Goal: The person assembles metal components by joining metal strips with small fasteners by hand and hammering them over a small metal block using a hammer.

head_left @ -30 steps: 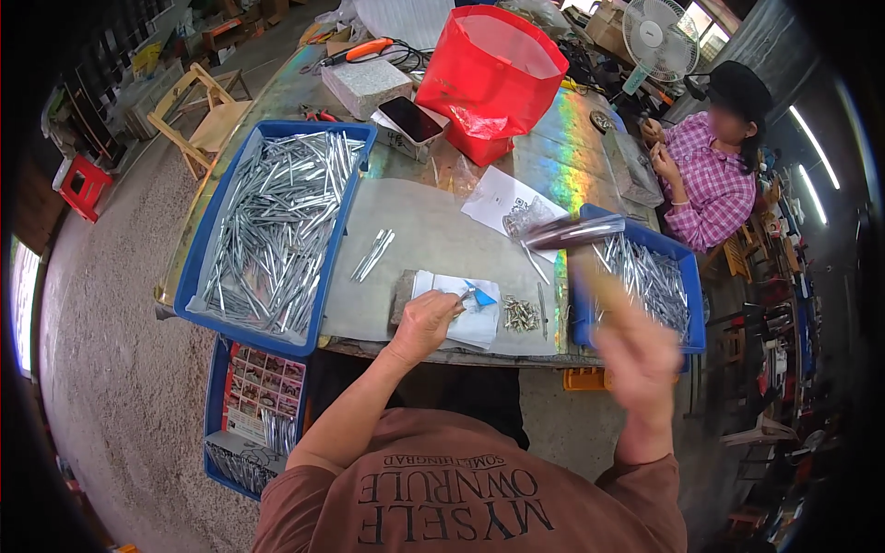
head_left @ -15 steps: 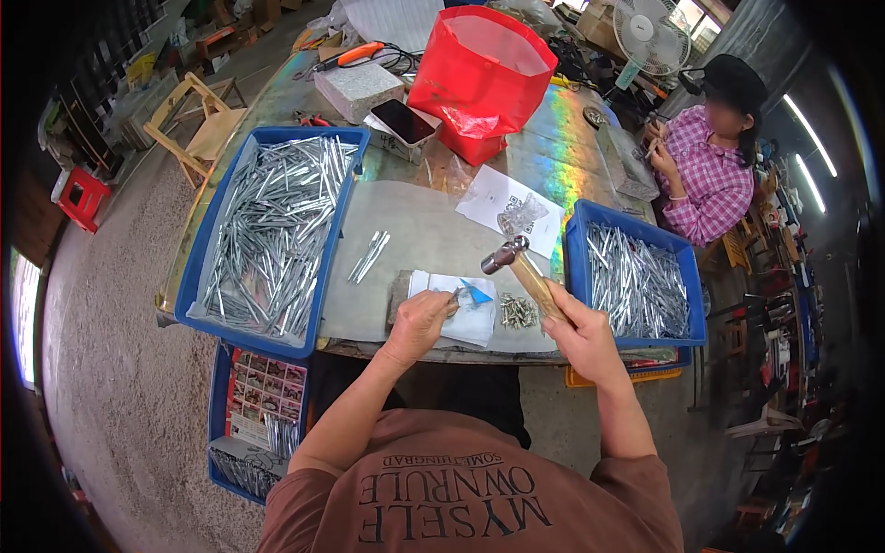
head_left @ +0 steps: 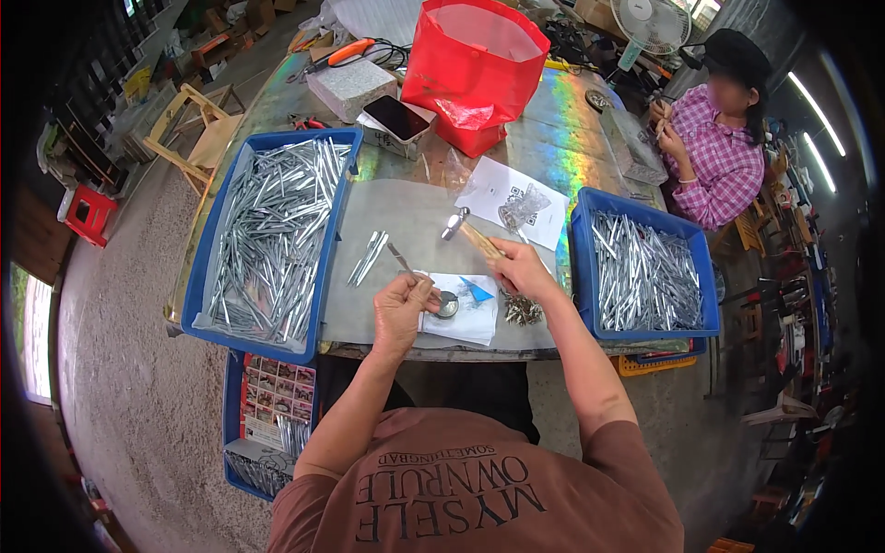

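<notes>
My left hand (head_left: 403, 309) is closed on a thin metal rod (head_left: 399, 257), whose tip points up and away from my fingers. Beside those fingers a small round metal block (head_left: 447, 305) rests on a stack of white paper (head_left: 468, 324), with a blue triangular scrap (head_left: 477, 290) on the sheet. My right hand (head_left: 522, 270) grips the wooden handle of a ball-peen hammer (head_left: 472, 238), its head raised above the mat. Partly behind the right wrist lies a small heap of short metal pieces (head_left: 522, 311). A few loose rods (head_left: 369, 258) lie left of the paper.
Blue trays full of silvery rods stand at the left (head_left: 192, 304) and right (head_left: 643, 334). Farther back are a red bag (head_left: 475, 69), a phone (head_left: 396, 118), a stone block (head_left: 352, 89) and a printed sheet (head_left: 493, 189). A co-worker (head_left: 717, 157) sits at the far right.
The hammer and my right hand have moved left and away from me. My left hand has shifted left, showing the rod and the round metal block. The view has turned slightly.
</notes>
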A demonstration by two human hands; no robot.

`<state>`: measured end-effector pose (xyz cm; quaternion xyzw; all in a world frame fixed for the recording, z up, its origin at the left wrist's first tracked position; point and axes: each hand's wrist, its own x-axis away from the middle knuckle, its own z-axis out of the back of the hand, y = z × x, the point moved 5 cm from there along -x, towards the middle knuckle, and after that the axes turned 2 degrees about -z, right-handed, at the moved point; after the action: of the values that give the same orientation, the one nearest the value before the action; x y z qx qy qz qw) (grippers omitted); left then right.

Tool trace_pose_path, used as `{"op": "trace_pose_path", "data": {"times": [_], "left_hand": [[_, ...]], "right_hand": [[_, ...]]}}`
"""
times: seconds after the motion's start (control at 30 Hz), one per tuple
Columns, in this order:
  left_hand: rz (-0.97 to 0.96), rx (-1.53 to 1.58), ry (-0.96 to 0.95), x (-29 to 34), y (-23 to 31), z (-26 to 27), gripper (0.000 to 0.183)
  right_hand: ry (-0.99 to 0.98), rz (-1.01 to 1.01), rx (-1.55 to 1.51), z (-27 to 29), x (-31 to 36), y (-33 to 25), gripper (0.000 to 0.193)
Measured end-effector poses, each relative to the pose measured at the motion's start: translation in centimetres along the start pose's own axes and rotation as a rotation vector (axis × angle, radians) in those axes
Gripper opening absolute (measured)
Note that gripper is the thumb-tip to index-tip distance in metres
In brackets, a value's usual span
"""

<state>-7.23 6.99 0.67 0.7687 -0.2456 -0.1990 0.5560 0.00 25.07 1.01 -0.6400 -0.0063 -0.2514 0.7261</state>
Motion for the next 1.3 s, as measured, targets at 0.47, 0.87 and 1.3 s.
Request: {"op": "trace_pose_path", "data": {"times": [0.47, 0.87, 1.3], "left_hand": [[0.233, 0.302, 0.077, 0.2, -1.3, 0.7, 0.016], [0.251, 0.367, 0.045, 0.3, -1.6, 0.0, 0.015], [0.269, 0.32, -0.044, 1.4, -2.7, -1.3, 0.015]], "right_hand": [[-0.011, -0.053, 0.036, -1.2, -7.7, 2.4, 0.026], [0.356, 0.402, 0.693, 0.3, -3.5, -0.1, 0.019], [0.643, 0.153, 0.556, 7.2, 5.1, 3.2, 0.012]]}}
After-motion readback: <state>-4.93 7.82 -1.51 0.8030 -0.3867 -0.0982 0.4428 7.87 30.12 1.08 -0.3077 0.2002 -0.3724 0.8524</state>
